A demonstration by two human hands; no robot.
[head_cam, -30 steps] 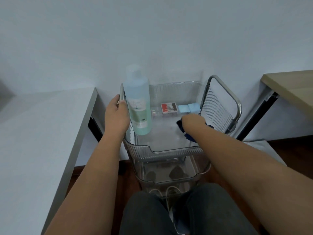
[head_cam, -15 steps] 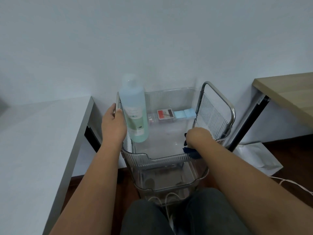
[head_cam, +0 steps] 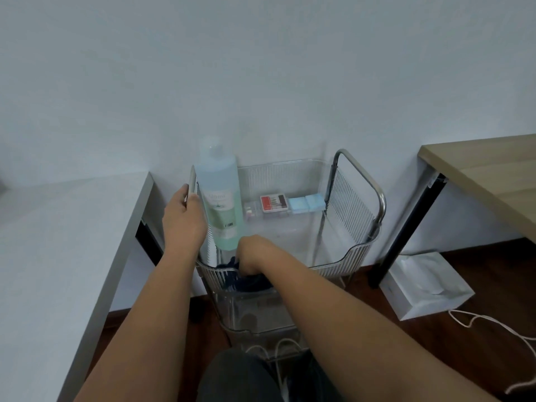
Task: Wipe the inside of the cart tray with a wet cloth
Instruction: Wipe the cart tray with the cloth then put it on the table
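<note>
The right hand [head_cam: 251, 253] is clenched on a dark blue cloth [head_cam: 246, 281], pressing it into the near left corner of the clear top tray [head_cam: 342, 262], where the cloth bunches against the ribbed front wall just under the knuckles; just beyond that fist, and touching it or nearly so, a tall bottle [head_cam: 220, 195] of pale blue-green liquid stands upright on the tray floor; to the left of the bottle the left hand [head_cam: 182, 221] grips the metal frame [head_cam: 192, 184] at the tray's left edge, fingers wrapped round the bar; farther back from the cloth, against the tray's rear wall, lie a small red-and-white box [head_cam: 274, 203] and two light blue blocks [head_cam: 306, 203] side by side; to the right of the grip rises the cart's metal handle [head_cam: 359, 175]; below it a second clear tray [head_cam: 255, 311] shows; beyond the cart a grey table [head_cam: 58, 242] lies to the left and a wooden table [head_cam: 487, 169] to the right, with a white paper bag [head_cam: 426, 285] on the dark floor.
</note>
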